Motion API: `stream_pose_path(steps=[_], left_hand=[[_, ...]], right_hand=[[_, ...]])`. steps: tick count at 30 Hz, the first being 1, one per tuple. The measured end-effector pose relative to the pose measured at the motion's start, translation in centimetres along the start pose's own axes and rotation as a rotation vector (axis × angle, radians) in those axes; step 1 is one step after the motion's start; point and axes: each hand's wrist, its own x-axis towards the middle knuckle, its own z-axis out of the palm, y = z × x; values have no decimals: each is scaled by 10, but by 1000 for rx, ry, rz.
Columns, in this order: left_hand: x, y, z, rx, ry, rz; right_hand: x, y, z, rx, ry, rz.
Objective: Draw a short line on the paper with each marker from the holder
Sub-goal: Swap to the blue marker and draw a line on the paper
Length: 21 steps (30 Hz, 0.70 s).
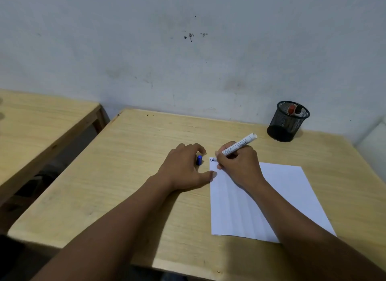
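Observation:
A white sheet of paper [279, 197] lies on the wooden table [125, 176]. My right hand [238, 165] grips a white marker [240, 144], its tip touching the paper's far left corner beside a short dark line [211, 160]. My left hand [186, 167] rests on the table just left of the paper, its thumb at the sheet's edge, with a blue cap [199, 160] held under its fingers. A black mesh holder [287, 121] stands at the far right by the wall, with a red-capped marker [291, 109] and a black-capped marker [298, 110] inside.
A second wooden table [41, 124] stands to the left across a narrow gap. A pale wall [188, 61] runs right behind both tables. The table's near edge is close to my body.

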Motion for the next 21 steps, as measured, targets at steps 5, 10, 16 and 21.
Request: stream_pose_path(steps=[5,10,16,21], left_hand=[[1,-1,-2,-112,11,-30],[11,-6,-12,-337,11,-135],[41,38,-44,-938,88,-223],[63,80,-54,-1137,11,-177]], right_hand=[[3,-3,-2,124,30,88],[14,-18,-26,586,28,315],[23,-60,-63,830,-120,324],[27,-78,-80,831,-27,275]])
